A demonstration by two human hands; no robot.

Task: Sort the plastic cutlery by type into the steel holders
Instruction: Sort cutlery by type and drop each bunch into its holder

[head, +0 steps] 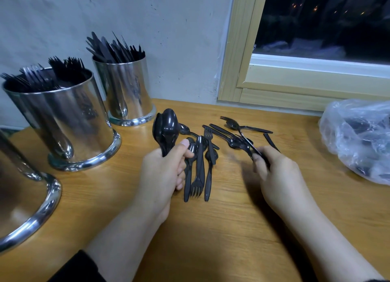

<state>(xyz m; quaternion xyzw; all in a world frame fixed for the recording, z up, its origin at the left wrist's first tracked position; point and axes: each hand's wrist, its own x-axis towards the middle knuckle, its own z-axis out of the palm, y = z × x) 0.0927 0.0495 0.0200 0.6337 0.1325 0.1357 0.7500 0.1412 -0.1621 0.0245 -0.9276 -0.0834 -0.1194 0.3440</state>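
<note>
My left hand point(163, 172) grips a bunch of black plastic spoons point(165, 129), bowls pointing up. My right hand point(276, 170) pinches another black spoon point(249, 146), blurred and just above the table. Loose black forks and spoons point(200, 161) lie scattered between and beyond my hands. Three steel holders stand at the left: the middle one point(69, 121) holds forks, the far one point(128, 94) holds knives, and the nearest one point(23, 199) is cut off by the frame, its contents hidden.
A clear plastic bag point(358, 138) with more black cutlery lies at the right edge of the wooden table point(211, 239). A wall and a wooden window frame point(274, 87) close off the back.
</note>
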